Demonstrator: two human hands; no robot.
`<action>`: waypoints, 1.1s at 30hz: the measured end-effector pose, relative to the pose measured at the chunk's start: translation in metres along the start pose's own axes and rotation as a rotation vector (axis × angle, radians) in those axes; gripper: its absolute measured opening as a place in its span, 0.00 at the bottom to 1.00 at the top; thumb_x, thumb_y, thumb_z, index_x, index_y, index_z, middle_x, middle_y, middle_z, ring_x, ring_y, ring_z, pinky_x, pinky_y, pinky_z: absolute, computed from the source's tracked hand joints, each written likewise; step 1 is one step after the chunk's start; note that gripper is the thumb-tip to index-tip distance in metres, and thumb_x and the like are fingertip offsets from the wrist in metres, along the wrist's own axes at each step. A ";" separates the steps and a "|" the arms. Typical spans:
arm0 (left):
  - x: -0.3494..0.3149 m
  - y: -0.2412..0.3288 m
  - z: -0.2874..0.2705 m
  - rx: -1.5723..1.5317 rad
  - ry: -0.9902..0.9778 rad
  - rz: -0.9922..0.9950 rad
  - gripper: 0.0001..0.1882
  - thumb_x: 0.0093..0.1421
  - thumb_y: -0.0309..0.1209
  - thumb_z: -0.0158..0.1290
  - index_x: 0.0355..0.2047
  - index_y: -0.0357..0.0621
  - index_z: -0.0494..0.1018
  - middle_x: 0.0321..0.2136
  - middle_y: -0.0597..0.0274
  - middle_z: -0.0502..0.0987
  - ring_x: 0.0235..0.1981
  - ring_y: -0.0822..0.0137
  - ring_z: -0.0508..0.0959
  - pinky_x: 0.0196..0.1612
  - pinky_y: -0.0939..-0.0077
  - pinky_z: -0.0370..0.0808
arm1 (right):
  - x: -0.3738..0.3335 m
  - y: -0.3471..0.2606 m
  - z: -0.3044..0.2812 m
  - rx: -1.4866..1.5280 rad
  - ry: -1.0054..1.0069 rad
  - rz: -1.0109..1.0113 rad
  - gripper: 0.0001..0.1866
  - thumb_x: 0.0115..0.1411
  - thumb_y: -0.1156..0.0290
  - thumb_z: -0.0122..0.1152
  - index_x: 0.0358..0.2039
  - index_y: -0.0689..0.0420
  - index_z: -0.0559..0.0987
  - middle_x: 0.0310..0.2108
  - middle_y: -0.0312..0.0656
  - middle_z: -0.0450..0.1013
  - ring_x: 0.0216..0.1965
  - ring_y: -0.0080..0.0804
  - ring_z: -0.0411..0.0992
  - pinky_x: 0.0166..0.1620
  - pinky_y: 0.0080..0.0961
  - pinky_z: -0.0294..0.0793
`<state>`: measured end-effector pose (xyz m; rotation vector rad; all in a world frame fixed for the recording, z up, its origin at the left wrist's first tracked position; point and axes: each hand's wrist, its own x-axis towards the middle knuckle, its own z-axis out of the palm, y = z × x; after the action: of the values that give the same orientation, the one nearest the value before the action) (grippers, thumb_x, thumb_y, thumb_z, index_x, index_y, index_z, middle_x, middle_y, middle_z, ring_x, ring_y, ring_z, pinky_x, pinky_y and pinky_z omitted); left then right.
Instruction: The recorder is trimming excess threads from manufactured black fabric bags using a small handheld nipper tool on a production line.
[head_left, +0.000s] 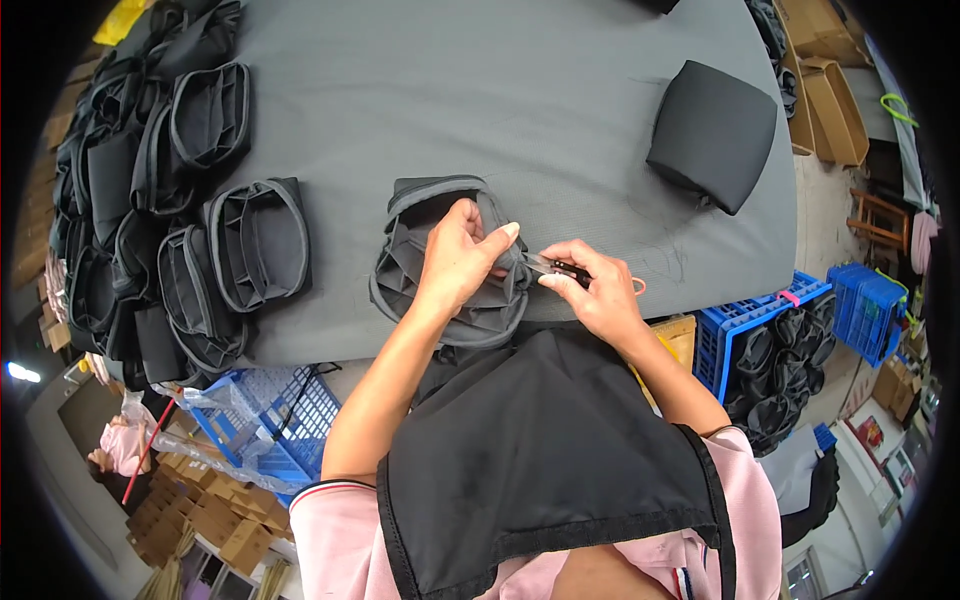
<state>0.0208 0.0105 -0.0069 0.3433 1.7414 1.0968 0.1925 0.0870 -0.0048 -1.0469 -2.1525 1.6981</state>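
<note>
A dark grey fabric pouch [410, 250] with inner dividers lies open side up on the table before me. My left hand [457, 255] reaches into it, its fingers curled down inside and its thumb at the right rim, gripping that edge. Some of those fingertips are hidden by the hand and the fabric. In my right hand [604, 292] is a pair of small thread snips [568, 270] with a black handle, closed in by the fingers. Their metal blades point left and meet the pouch's right rim beside my left thumb.
Many similar pouches [255, 245] are heaped along the table's left side. A dark padded block-shaped piece [712, 135] and loose threads lie on the grey table cover [560, 110] at the right. Blue crates [715, 350] stand by the near edge, one holding more pouches. Cardboard boxes [245, 545] are stacked lower left.
</note>
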 end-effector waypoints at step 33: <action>-0.033 0.022 -0.007 1.223 -0.075 0.482 0.20 0.45 0.41 0.57 0.24 0.31 0.72 0.32 0.51 0.70 0.38 0.55 0.70 0.43 0.64 0.68 | 0.015 -0.009 0.022 0.191 0.061 0.245 0.09 0.51 0.75 0.63 0.32 0.62 0.74 0.23 0.30 0.67 0.25 0.12 0.62 0.27 0.11 0.63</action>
<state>0.0246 -0.0031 0.0307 1.5760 2.1319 0.1564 0.1655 0.0785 -0.0072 -1.3314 -1.8442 1.9034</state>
